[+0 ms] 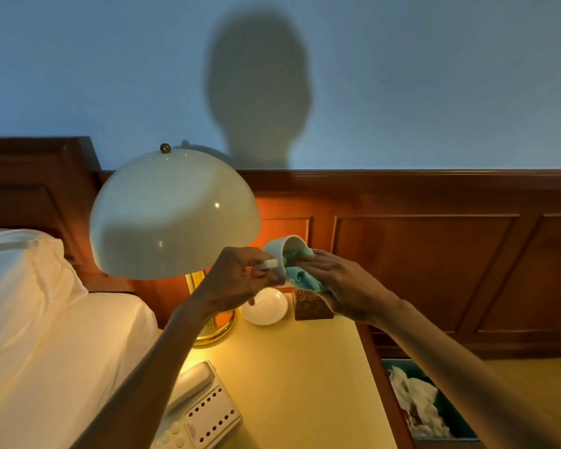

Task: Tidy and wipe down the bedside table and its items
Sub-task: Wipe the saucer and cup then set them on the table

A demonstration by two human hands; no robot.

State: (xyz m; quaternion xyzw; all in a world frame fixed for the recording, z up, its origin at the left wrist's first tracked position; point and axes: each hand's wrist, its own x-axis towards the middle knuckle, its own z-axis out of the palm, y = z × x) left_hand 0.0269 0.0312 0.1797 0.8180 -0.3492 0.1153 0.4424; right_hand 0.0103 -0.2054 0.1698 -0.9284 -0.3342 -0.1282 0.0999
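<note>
White mug (280, 251) held tipped above the bedside table (305, 377), right of the lamp (175, 212).
Left hand (240, 280) pinches its handle; right hand (334, 283), fingers together, presses a teal cloth (300, 277) into its mouth. Below the mug sit a white dome (266, 306) and brown box (311, 307).

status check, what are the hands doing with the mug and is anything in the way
Left hand grips white mug by its handle, held tipped above the table. Right hand presses teal cloth into the mug. Nothing blocking.
</note>
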